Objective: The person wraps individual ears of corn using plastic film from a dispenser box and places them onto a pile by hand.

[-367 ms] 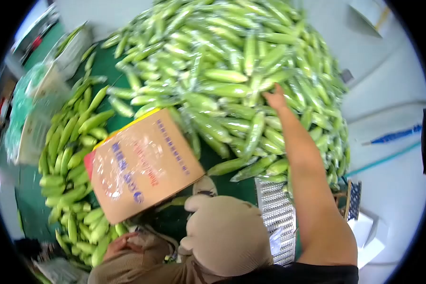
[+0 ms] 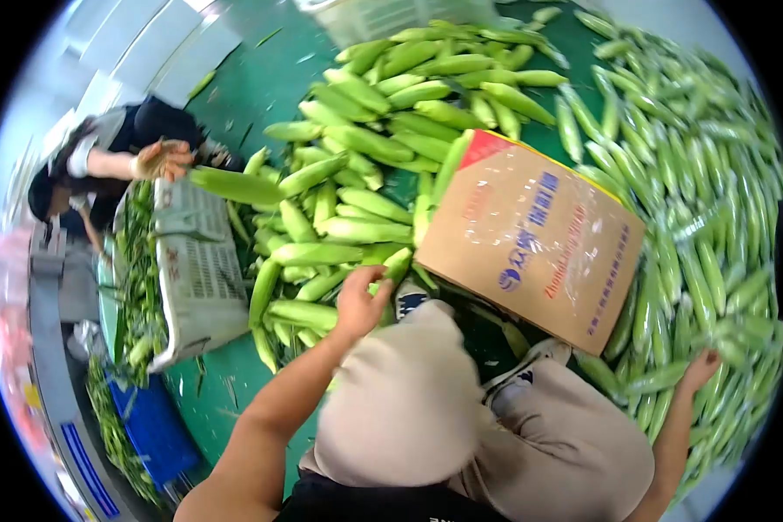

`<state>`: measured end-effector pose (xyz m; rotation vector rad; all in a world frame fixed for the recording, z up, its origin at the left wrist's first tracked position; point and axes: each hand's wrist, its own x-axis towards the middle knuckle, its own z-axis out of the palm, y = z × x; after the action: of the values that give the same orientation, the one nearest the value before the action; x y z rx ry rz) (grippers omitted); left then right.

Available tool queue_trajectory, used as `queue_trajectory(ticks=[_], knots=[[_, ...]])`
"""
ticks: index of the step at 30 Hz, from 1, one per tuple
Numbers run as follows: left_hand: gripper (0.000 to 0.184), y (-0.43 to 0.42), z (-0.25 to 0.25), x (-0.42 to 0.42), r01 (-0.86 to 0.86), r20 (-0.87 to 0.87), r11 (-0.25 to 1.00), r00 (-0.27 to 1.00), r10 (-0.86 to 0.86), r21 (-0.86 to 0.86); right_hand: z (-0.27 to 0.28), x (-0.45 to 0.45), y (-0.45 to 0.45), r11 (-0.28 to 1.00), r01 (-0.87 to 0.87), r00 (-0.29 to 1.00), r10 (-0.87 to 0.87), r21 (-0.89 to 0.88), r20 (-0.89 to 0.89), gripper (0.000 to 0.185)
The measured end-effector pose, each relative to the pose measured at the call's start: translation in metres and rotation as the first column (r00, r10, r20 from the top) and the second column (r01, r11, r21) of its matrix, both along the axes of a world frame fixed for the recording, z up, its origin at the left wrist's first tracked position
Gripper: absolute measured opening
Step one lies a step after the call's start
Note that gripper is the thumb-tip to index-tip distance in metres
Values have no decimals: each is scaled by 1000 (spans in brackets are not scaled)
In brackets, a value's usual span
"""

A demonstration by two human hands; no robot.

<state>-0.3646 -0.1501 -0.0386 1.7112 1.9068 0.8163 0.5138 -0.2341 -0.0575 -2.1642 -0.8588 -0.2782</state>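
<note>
Plenty of wrapped corn (image 2: 711, 265) lies by my right hand (image 2: 699, 371), plenty of bare corn (image 2: 365, 230) remains by my left hand (image 2: 361, 304), and whether either grips I cannot tell.

Green floor (image 2: 257, 91), loose corn (image 2: 370, 230), bagged corn (image 2: 712, 271)

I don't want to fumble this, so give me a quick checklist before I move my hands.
1. Left hand at the unwrapped corn: ok, its fingers are by an ear near the box.
2. Left hand's grip on that ear: cannot tell.
3. Right hand at the wrapped corn: ok.
4. Right hand's grip on a wrapped ear: cannot tell.
5. Cardboard box between the two corn piles: ok.
6. Co-worker's hand apart from your left hand: ok, it is off by the white crate.
</note>
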Motion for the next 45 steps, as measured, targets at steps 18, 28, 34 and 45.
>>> queue_trajectory(ticks=[18,28,34,45], knots=[[40,-113,-35,-45,-131,548,540,-36,836,-831,139,-450,86,167,-983,181,861,-74,-475,38],[72,124,112,80,512,168,853,836,-522,106,76,-376,116,307,-844,469,819,-440,-331,64],[66,196,86,211,815,-237,579,567,-789,18,50,-387,112,349,-811,448,887,-469,-115,20],[63,209,75,224,836,-203,542,518,-831,-88,68,-388,105,472,-853,511,843,-222,-171,25]])
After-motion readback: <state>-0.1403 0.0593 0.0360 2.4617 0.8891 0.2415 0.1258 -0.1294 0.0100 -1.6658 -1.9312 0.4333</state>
